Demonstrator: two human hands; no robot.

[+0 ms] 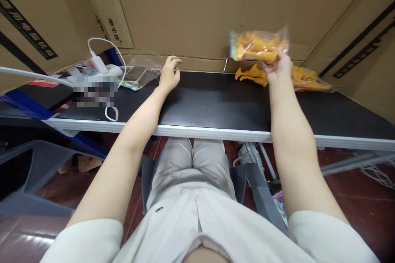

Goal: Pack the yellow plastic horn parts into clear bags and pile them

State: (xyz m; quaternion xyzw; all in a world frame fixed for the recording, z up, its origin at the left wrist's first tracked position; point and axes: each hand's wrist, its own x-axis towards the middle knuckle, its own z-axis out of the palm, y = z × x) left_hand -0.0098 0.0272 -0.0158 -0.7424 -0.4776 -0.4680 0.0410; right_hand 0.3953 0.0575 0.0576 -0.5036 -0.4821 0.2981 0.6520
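My right hand (278, 68) holds up a clear zip bag (258, 45) filled with orange plastic pieces, lifted above the far edge of the black table (212, 107). Loose orange pieces (251, 75) lie on the table just below it, and more orange pieces in a bag (308, 80) lie to its right. My left hand (169, 73) hovers over the table with fingers curled and apart, holding nothing, next to a stack of empty clear bags (140, 73).
Cardboard walls (191, 8) close in the table at the back and both sides. A white charger with cable (100, 63) and papers lie at the left. Grey chairs and a tiled floor show below the table's front edge.
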